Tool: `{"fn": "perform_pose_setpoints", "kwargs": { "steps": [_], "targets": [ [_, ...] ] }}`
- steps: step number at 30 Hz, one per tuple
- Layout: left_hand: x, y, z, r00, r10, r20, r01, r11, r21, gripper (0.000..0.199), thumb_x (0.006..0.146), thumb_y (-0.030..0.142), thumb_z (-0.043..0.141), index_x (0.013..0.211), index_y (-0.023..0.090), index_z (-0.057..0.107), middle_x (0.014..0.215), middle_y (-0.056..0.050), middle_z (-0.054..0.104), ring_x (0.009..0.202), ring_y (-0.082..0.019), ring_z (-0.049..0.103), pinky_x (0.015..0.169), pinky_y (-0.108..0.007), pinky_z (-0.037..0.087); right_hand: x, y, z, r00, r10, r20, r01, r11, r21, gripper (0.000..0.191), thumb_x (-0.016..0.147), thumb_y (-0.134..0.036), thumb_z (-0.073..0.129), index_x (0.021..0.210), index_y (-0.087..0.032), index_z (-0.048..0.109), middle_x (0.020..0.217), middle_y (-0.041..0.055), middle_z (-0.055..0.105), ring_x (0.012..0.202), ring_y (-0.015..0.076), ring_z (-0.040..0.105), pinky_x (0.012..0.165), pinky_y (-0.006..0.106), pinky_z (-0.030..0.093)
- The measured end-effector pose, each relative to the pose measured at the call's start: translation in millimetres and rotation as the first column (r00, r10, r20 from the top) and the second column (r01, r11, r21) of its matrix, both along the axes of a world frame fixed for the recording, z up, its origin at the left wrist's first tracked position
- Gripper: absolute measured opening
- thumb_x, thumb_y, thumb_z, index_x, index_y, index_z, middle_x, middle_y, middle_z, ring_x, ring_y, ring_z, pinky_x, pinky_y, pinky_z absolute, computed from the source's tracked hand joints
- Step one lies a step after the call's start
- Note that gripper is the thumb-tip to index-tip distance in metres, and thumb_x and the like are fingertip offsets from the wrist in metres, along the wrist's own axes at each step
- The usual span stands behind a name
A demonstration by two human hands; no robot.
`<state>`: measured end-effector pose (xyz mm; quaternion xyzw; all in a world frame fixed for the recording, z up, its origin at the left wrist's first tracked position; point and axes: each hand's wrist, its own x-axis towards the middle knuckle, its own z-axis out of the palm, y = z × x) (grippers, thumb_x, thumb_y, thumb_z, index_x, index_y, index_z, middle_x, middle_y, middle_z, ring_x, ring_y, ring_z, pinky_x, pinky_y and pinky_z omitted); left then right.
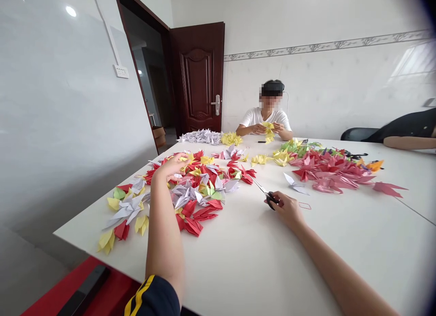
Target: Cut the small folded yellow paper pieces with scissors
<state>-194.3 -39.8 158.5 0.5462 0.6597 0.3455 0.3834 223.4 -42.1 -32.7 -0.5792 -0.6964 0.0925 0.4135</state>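
My left hand (172,167) reaches over the far left part of a mixed heap of folded paper cranes (192,192). Its fingers are stretched out and apart, just above or touching the cranes; I see nothing held in them. The heap is red, white, yellow, pink and green. In my right hand (288,209) is a pair of scissors (270,199), gripped by the black handles. The blades point away to the left, with the tips close to a red crane (248,175) at the heap's right edge.
Pink cranes (329,168) lie at right, a lone white crane (295,184) beside them. A red loop (305,206) is near my right hand. Across the white table (245,252), a person (267,118) holds yellow cranes. Another person's arm (408,142) rests at far right.
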Motion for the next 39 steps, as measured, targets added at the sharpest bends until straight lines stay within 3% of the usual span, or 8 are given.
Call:
{"fn": "perform_pose_setpoints", "kwargs": {
  "steps": [4, 7, 12, 15, 18, 21, 26, 39],
  "targets": [
    [6, -1, 3.0, 1.0, -0.014, -0.011, 0.015, 0.995, 0.1, 0.042, 0.08, 0.047, 0.067, 0.117, 0.029, 0.059, 0.128, -0.008, 0.058, 0.082, -0.015, 0.065, 0.066, -0.024, 0.056, -1, -1, 2.2, 0.999, 0.013, -0.051, -0.014, 1.0, -0.017, 0.03, 0.081, -0.053, 0.061, 0.085, -0.024, 0.066, 0.077, 0.004, 0.072, 0.054, 0.0163, 0.055, 0.053, 0.028, 0.041],
    [23, 9, 1.5, 0.997, -0.065, 0.036, 0.054, 0.969, 0.243, 0.032, 0.083, 0.035, 0.064, 0.113, 0.024, 0.06, 0.106, -0.006, 0.064, 0.077, -0.014, 0.067, 0.066, -0.023, 0.055, -1, 0, 3.7, 0.991, -0.014, -0.133, 0.008, 0.999, -0.046, 0.037, 0.078, -0.06, 0.062, 0.082, -0.023, 0.064, 0.061, 0.0021, 0.065, 0.048, 0.0166, 0.052, 0.049, 0.028, 0.038],
    [89, 37, -17.8, 0.955, -0.296, 0.017, 0.264, 0.875, 0.405, 0.024, 0.081, 0.026, 0.063, 0.104, 0.019, 0.063, 0.086, -0.004, 0.065, 0.072, -0.016, 0.068, 0.066, -0.025, 0.053, 0, 4, 4.3, 0.929, -0.024, -0.369, -0.022, 0.992, -0.121, 0.043, 0.076, -0.064, 0.064, 0.077, -0.021, 0.057, 0.06, 0.0013, 0.063, 0.044, 0.0151, 0.052, 0.046, 0.028, 0.039],
    [150, 49, -50.1, 0.933, -0.354, 0.064, 0.291, 0.846, 0.447, 0.026, 0.08, 0.021, 0.06, 0.106, 0.019, 0.063, 0.081, -0.002, 0.064, 0.067, -0.015, 0.066, 0.065, -0.024, 0.051, -2, 6, 6.0, 0.838, 0.02, -0.545, -0.116, 0.983, -0.142, 0.046, 0.074, -0.064, 0.067, 0.078, -0.02, 0.056, 0.069, 0.004, 0.067, 0.046, 0.0149, 0.057, 0.043, 0.026, 0.039],
    [208, 51, -98.8, 0.908, -0.339, 0.248, 0.203, 0.871, 0.447, 0.033, 0.081, 0.018, 0.056, 0.114, 0.02, 0.057, 0.081, -0.001, 0.061, 0.067, -0.013, 0.065, 0.066, -0.024, 0.051, -5, 7, 8.5, 0.713, 0.054, -0.699, -0.21, 0.967, -0.14, 0.046, 0.068, -0.059, 0.075, 0.078, -0.019, 0.056, 0.08, 0.0071, 0.07, 0.059, 0.0193, 0.067, 0.046, 0.025, 0.043],
    [243, 45, -144.7, 0.876, -0.402, 0.268, 0.262, 0.861, 0.436, 0.045, 0.075, 0.011, 0.059, 0.119, 0.021, 0.054, 0.077, 0.002, 0.057, 0.07, -0.012, 0.063, 0.07, -0.024, 0.049, -6, 8, 9.9, 0.618, 0.05, -0.785, -0.247, 0.96, -0.133, 0.046, 0.063, -0.052, 0.081, 0.085, -0.02, 0.056, 0.093, 0.0072, 0.072, 0.077, 0.024, 0.072, 0.051, 0.025, 0.048],
    [244, 42, -177.1, 0.839, -0.457, 0.296, 0.311, 0.848, 0.429, 0.052, 0.076, 0.014, 0.063, 0.126, 0.022, 0.05, 0.077, 0.003, 0.056, 0.074, -0.013, 0.061, 0.07, -0.024, 0.047, -4, 8, 10.2, 0.552, 0.058, -0.831, -0.284, 0.951, -0.122, 0.047, 0.061, -0.045, 0.083, 0.09, -0.022, 0.055, 0.107, 0.009, 0.071, 0.093, 0.0267, 0.072, 0.06, 0.027, 0.053],
    [239, 38, -179.0, 0.89, -0.455, 0.025, 0.396, 0.798, 0.455, 0.025, 0.077, 0.014, 0.061, 0.1, 0.019, 0.069, 0.073, -0.001, 0.064, 0.069, -0.014, 0.058, 0.066, -0.025, 0.045, -8, 8, 8.8, 0.628, 0.075, -0.775, -0.301, 0.941, -0.153, 0.038, 0.06, -0.039, 0.082, 0.083, -0.021, 0.057, 0.077, 0.0039, 0.073, 0.074, 0.0225, 0.071, 0.058, 0.027, 0.049]
  ]
}}
